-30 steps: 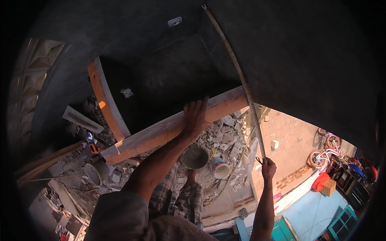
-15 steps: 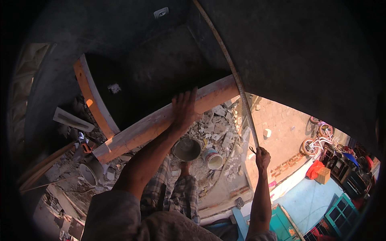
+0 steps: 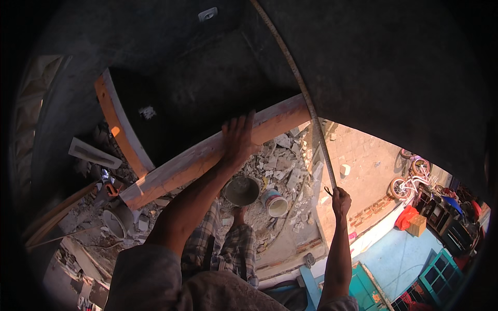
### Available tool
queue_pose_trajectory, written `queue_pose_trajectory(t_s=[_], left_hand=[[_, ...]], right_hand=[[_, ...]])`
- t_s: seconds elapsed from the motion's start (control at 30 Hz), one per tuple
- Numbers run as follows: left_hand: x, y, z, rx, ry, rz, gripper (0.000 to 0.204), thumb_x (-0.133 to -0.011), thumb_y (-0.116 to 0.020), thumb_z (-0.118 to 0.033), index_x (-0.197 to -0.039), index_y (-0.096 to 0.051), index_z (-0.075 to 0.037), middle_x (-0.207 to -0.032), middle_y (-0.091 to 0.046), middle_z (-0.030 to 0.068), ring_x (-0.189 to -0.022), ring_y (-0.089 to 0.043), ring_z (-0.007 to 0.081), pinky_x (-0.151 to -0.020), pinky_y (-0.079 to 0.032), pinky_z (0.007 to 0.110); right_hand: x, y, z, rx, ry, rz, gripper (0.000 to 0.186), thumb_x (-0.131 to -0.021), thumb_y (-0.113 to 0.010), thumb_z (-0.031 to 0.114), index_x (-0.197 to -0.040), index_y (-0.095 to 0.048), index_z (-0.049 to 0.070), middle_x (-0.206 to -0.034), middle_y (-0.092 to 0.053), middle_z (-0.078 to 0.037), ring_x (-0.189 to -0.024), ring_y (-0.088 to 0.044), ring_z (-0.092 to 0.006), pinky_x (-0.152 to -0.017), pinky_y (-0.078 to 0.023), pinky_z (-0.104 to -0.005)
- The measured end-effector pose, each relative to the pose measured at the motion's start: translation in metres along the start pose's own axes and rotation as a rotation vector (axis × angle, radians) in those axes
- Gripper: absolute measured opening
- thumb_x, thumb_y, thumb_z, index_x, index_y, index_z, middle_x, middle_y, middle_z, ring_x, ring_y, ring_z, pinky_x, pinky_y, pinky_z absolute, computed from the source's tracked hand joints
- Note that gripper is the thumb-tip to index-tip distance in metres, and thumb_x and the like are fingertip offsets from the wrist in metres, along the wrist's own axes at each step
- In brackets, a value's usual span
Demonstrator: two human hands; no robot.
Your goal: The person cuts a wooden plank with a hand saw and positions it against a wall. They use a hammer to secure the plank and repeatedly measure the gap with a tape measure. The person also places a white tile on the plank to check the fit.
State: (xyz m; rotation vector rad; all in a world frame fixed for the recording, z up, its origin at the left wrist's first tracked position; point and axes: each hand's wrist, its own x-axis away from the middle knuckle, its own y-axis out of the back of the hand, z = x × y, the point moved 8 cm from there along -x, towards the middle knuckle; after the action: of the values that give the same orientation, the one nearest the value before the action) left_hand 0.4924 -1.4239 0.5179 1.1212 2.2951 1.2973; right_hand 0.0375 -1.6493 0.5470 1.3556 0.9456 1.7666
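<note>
My left hand rests, fingers apart, on the top edge of a long orange-and-white ledge at the front of a dark recessed cavity. My right hand is closed around the lower end of a long, narrow tape measure, a dark loop beside the fist. The blade runs up across the ledge's right end and along the dark surface, out of the top of the view. A second orange-edged ledge meets the first on the left. A small white fitting is on the dark wall.
Broken rubble lies below, with a dark bowl, a bucket and a tub on it. Timber leans at left. Bicycles, a red object and a blue-green window frame are below right.
The whole view has shifted, so things sit higher and farther left than a second ago. The tape's upper end has left the frame; my right hand has risen slightly. My left hand stays on the ledge.
</note>
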Motion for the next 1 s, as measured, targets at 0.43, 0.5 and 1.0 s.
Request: queue_pose_trajectory(t_s=[0.43,0.5,1.0], left_hand=[[0.002,0.002,-0.001,0.003,-0.009,-0.019,0.129,-0.042,-0.099,-0.028,-0.155,-0.04,-0.007,-0.128,-0.055,0.0113,-0.12,-0.051,0.0324,-0.104,-0.035,0.051],[0.002,0.0,-0.002,-0.011,-0.019,-0.015,0.13,-0.044,-0.099,-0.031,-0.156,-0.038,-0.008,-0.129,-0.054,0.0104,-0.121,-0.049,0.031,-0.105,-0.034,0.051],[0.0,-0.01,0.002,-0.111,-0.03,-0.038,0.13,-0.042,-0.099,-0.034,-0.155,-0.04,-0.008,-0.129,-0.058,0.0122,-0.124,-0.053,0.0344,-0.118,-0.026,0.06]], right_hand=[[-0.003,-0.003,0.003,0.018,-0.01,-0.001,0.038,-0.096,-0.06,0.035,-0.112,-0.077,0.005,-0.093,-0.075,-0.022,-0.09,-0.073,-0.0357,-0.08,-0.055,-0.0444],[0.0,-0.003,0.002,-0.001,0.004,-0.01,0.037,-0.096,-0.06,0.033,-0.112,-0.077,0.005,-0.092,-0.074,-0.021,-0.089,-0.072,-0.0341,-0.079,-0.055,-0.0432],[0.316,-0.083,-0.044,-0.575,-0.128,0.239,0.065,-0.09,-0.083,0.025,-0.141,-0.05,0.004,-0.089,-0.072,-0.012,-0.083,-0.068,-0.0171,-0.077,-0.053,-0.0312]])
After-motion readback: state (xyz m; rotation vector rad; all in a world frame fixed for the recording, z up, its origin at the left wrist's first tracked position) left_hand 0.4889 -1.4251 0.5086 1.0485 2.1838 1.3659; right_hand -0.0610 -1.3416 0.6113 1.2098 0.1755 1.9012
